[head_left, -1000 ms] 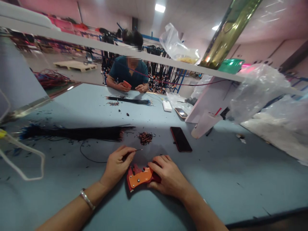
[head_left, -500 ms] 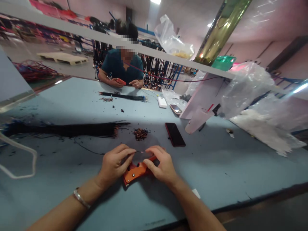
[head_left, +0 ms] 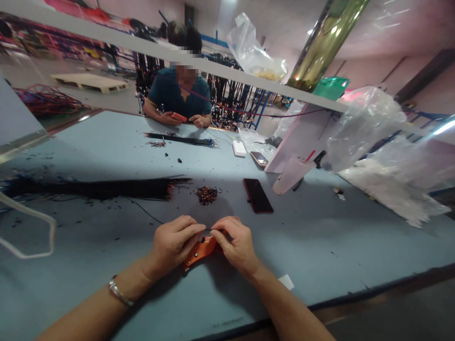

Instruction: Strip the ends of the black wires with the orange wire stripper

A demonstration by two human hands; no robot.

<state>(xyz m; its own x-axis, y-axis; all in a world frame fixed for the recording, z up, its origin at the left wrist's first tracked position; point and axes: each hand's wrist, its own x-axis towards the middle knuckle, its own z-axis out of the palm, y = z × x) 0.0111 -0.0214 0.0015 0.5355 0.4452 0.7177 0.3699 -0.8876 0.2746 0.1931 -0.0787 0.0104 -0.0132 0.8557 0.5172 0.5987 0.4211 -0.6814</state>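
A thin black wire (head_left: 208, 230) runs between my two hands, its tail trailing back to the left over the table. My left hand (head_left: 177, 237) pinches it between thumb and fingers. The thumb and forefinger of my right hand (head_left: 236, 241) close on the wire's other end. Just beneath lies an orange wire stripper (head_left: 199, 252), its jaw end toward the lower left; my right hand covers its handles, so how firmly it is held is hidden. Left of my hands rests a bundle of black wires (head_left: 106, 189), near a small pile of cut wire bits (head_left: 206, 195).
A dark phone (head_left: 258, 195) lies beyond my right hand, with a plastic cup (head_left: 293, 175) behind it. Across the table (head_left: 341, 237), a co-worker (head_left: 179, 92) holds a red tool. A white wire loop (head_left: 53, 237) juts in at left; plastic bags (head_left: 387, 175) sit at right.
My right thumb has moved from the stripper up to the wire's end, where it meets the forefinger. The wire's tail has shifted to the right.
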